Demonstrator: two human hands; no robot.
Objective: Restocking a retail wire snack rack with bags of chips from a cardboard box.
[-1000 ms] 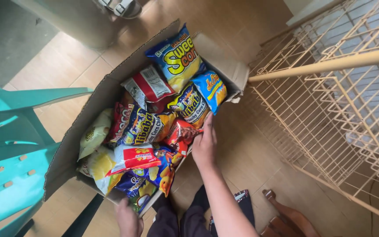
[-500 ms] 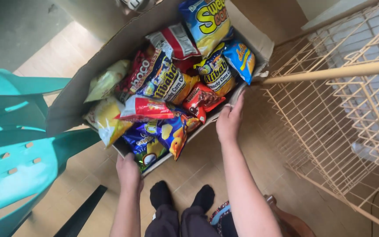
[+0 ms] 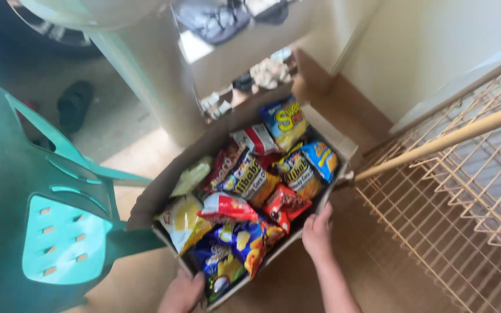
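A brown cardboard box (image 3: 172,182) full of several colourful snack bags (image 3: 250,191) sits tilted in the middle of the head view. My left hand (image 3: 182,291) grips the box at its near bottom corner, under a blue and yellow bag. My right hand (image 3: 318,232) holds the box's near right edge, fingers curled over the rim next to a red bag (image 3: 284,204). Both forearms reach up from the bottom of the frame.
A teal plastic chair (image 3: 42,226) stands close on the left. A cream wire rack (image 3: 453,203) with a wooden pole (image 3: 442,142) across it fills the right. A pale green column (image 3: 146,75), scattered shoes and a car tyre lie beyond the box.
The view has tilted up and away from my legs, showing the column and the floor beyond. The box is now lower in the frame; both hands stay on its near edge.
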